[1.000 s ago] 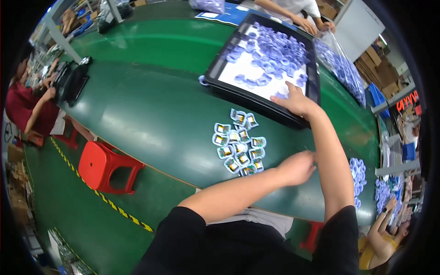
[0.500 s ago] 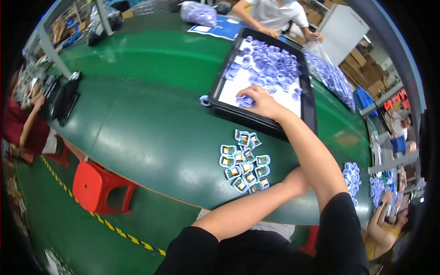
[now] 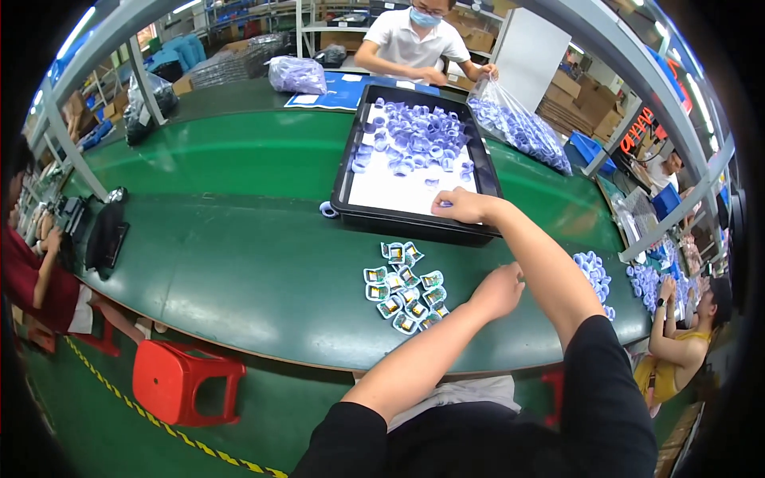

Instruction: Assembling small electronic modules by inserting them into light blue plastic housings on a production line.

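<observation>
Over the near right corner of a black tray (image 3: pixel 414 225), my right hand (image 3: pixel 470 207) is closed on a small purple ring-shaped part (image 3: pixel 445 204), of which only a sliver shows. Many similar purple rings (image 3: pixel 422 135) lie heaped on the tray's white lining. My left hand (image 3: pixel 499 291) is closed above the green table, just left of my right forearm. Its fingertips are mostly hidden, and I cannot make out what it holds, if anything. Left of it lies a group of small pale-rimmed shells with circuit boards inside (image 3: pixel 405 292).
A lone purple ring (image 3: pixel 327 209) lies by the tray's left corner. More rings (image 3: pixel 594 279) are piled right of my forearm. Across the table a person in white (image 3: pixel 414 44) holds a bag of purple parts (image 3: pixel 522 131). A red stool (image 3: pixel 179 382) stands at lower left.
The view has tilted upward. My right hand has drawn back from the rings toward the tray's near edge. My left hand shows more clearly, out from behind the right forearm.
</observation>
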`<state>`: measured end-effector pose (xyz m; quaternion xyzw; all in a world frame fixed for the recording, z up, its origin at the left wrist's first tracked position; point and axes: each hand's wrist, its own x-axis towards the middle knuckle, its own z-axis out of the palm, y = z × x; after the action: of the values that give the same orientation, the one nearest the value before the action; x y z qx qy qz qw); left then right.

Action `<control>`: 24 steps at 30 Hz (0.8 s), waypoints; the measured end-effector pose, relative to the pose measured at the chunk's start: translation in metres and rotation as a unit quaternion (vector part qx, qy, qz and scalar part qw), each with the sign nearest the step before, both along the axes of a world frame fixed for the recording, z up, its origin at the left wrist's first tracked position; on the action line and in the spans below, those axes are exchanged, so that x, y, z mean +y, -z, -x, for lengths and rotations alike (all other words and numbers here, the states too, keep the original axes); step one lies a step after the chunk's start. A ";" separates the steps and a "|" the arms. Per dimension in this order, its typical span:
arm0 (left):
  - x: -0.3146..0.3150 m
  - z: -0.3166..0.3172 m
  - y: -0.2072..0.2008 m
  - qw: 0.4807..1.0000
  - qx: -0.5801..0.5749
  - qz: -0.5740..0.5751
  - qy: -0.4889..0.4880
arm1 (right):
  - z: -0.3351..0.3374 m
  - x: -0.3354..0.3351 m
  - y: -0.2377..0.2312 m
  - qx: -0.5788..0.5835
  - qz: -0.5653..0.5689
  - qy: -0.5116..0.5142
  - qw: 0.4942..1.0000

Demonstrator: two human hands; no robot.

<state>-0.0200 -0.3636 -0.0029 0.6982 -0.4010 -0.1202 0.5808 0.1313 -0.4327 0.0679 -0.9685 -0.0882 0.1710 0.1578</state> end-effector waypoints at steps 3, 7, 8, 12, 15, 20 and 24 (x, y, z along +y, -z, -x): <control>-0.008 0.000 0.020 0.995 -0.061 0.058 -0.052 | 0.016 0.004 -0.016 0.094 -0.003 0.070 0.993; -0.008 -0.006 0.020 0.998 -0.021 0.056 -0.019 | 0.024 0.000 -0.011 0.081 -0.067 0.115 0.988; -0.008 -0.005 0.017 0.998 -0.003 0.055 -0.005 | 0.026 -0.003 -0.011 0.065 -0.099 0.104 0.988; -0.007 -0.004 0.012 0.997 0.014 0.071 0.011 | 0.030 -0.009 -0.012 0.009 -0.168 0.107 0.980; -0.008 -0.005 0.013 0.998 0.032 0.058 0.016 | 0.036 -0.010 -0.015 -0.035 -0.224 0.157 0.961; -0.013 -0.004 0.016 0.997 0.024 0.052 -0.052 | 0.065 -0.024 -0.028 -0.246 -0.369 0.195 0.875; -0.005 -0.002 0.003 0.967 0.047 0.080 -0.237 | 0.137 -0.037 -0.050 -0.347 -0.269 0.179 0.880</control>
<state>-0.0183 -0.3689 -0.0060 0.7180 -0.2043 0.0209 0.6651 -0.0055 -0.4699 0.1178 -0.8855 -0.0048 -0.2376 0.3993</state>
